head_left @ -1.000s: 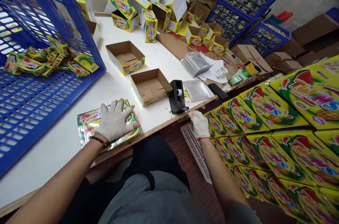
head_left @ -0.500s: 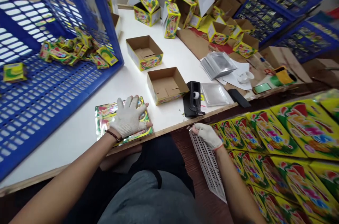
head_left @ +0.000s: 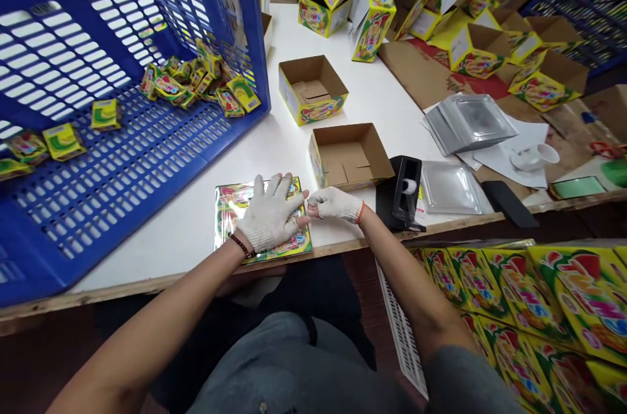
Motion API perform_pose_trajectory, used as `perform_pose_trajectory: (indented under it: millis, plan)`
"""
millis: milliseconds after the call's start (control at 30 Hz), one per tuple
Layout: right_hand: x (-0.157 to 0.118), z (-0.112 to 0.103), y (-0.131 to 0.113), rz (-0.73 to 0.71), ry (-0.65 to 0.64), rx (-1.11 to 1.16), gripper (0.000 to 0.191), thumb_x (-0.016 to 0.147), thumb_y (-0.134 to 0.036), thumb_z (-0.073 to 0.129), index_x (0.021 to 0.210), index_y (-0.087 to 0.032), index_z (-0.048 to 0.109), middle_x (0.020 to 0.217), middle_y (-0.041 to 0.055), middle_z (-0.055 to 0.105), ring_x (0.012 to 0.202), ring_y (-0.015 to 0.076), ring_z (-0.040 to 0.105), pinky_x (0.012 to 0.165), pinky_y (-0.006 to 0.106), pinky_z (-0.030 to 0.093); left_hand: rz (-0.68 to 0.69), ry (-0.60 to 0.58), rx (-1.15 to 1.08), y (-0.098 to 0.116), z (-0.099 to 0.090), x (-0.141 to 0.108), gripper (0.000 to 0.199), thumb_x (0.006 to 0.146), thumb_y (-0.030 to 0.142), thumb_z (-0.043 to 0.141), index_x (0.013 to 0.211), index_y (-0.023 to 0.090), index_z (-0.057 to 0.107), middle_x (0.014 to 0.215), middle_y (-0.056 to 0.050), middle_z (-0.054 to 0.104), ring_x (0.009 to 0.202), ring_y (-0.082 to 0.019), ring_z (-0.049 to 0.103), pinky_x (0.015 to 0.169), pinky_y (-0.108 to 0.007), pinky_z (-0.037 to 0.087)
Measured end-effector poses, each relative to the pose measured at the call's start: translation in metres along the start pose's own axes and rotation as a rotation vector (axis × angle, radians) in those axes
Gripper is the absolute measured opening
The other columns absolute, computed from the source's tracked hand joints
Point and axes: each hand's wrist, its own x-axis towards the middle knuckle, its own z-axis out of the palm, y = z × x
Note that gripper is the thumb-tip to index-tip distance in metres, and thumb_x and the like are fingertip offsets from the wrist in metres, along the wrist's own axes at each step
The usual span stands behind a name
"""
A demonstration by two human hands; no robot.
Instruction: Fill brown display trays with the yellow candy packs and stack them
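My left hand (head_left: pixel 272 215), in a white fingerless glove, lies with fingers spread on a flat pack of colourful candy boxes (head_left: pixel 230 202). Shiny clear film covers the pack at the front edge of the table. My right hand (head_left: pixel 337 205), gloved the same way, is at the pack's right side, close to my left thumb. Its fingertips are pinched on what looks like a small piece of clear tape, mostly hidden now. Right of it stands a black tape dispenser (head_left: pixel 405 189) with a white-cored roll. Behind it is an open carton (head_left: pixel 347 146).
A blue crate (head_left: pixel 196 169) holding small boxes lies on its side at left. Another open carton (head_left: pixel 313 91) is farther back, before piled cartons (head_left: pixel 375 22). Clear plastic covers (head_left: pixel 450 185) and a phone (head_left: pixel 578 187) lie right; packed yellow boxes (head_left: pixel 582 296) stand below.
My right hand has moved left from beside the tape dispenser to the pack's right edge. My left hand stays flat on the pack. The camera view has turned left.
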Motion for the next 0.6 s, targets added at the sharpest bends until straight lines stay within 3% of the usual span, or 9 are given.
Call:
perform_pose_trajectory:
  millis: [133, 267, 367, 433, 500, 567, 600]
  plan:
    - [0.007, 0.009, 0.021, 0.035, 0.01, 0.131, 0.035, 0.067, -0.049, 0.068, 0.057, -0.019, 0.051, 0.053, -0.0037, 0.054, 0.054, 0.0097, 0.047, 0.054, 0.022, 0.037, -0.025, 0.005, 0.003, 0.001, -0.001, 0.0, 0.046, 0.097, 0.037, 0.046, 0.14, 0.026, 0.056, 0.153, -0.018, 0.042, 0.138, -0.042, 0.037, 0.109, -0.069, 0.024]
    - [0.011, 0.033, 0.04, 0.189, 0.022, 0.411, 0.04, 0.063, -0.052, 0.072, 0.073, -0.021, 0.049, 0.057, -0.0026, 0.059, 0.05, 0.0116, 0.053, 0.049, 0.023, 0.045, -0.016, -0.004, 0.016, 0.002, 0.0, 0.003, 0.047, 0.095, 0.033, 0.048, 0.141, 0.026, 0.055, 0.153, -0.018, 0.042, 0.139, -0.043, 0.037, 0.109, -0.069, 0.025]
    - [0.005, 0.053, 0.046, 0.204, 0.129, 0.514, 0.044, 0.068, -0.053, 0.069, 0.089, -0.022, 0.047, 0.067, -0.0019, 0.063, 0.053, 0.0142, 0.058, 0.049, 0.027, 0.05, 0.0, 0.001, 0.042, 0.002, 0.001, 0.004, 0.049, 0.095, 0.034, 0.047, 0.143, 0.023, 0.053, 0.154, -0.021, 0.04, 0.14, -0.043, 0.037, 0.109, -0.069, 0.025]
    - [-0.007, 0.066, 0.044, 0.163, 0.306, 0.417, 0.039, 0.074, -0.05, 0.062, 0.098, -0.021, 0.05, 0.08, 0.0024, 0.067, 0.065, 0.0176, 0.064, 0.058, 0.032, 0.056, 0.062, -0.009, 0.039, -0.002, -0.001, -0.004, 0.049, 0.096, 0.033, 0.046, 0.143, 0.021, 0.052, 0.155, -0.021, 0.039, 0.141, -0.042, 0.036, 0.112, -0.068, 0.024]
    - [-0.023, 0.081, 0.037, 0.04, 0.537, 0.157, 0.036, 0.082, -0.042, 0.055, 0.109, -0.019, 0.055, 0.103, 0.0113, 0.07, 0.091, 0.023, 0.069, 0.081, 0.041, 0.059, 0.148, -0.033, 0.024, -0.012, -0.003, -0.025, 0.048, 0.098, 0.035, 0.044, 0.144, 0.023, 0.051, 0.156, -0.018, 0.04, 0.143, -0.039, 0.035, 0.115, -0.066, 0.022]
    - [-0.041, 0.098, 0.03, -0.166, 0.661, -0.182, 0.042, 0.087, -0.033, 0.052, 0.125, -0.017, 0.056, 0.133, 0.0179, 0.061, 0.126, 0.0279, 0.057, 0.106, 0.049, 0.047, 0.212, -0.061, 0.001, -0.026, -0.004, -0.058, 0.048, 0.099, 0.041, 0.044, 0.144, 0.026, 0.051, 0.157, -0.015, 0.04, 0.144, -0.038, 0.034, 0.117, -0.065, 0.02]
    - [-0.048, 0.106, 0.027, -0.266, 0.655, -0.345, 0.046, 0.089, -0.03, 0.052, 0.133, -0.018, 0.055, 0.144, 0.0179, 0.054, 0.138, 0.0296, 0.047, 0.113, 0.053, 0.039, 0.227, -0.066, -0.013, -0.033, -0.002, -0.076, 0.049, 0.099, 0.043, 0.044, 0.144, 0.027, 0.051, 0.157, -0.014, 0.04, 0.145, -0.037, 0.034, 0.118, -0.064, 0.019]
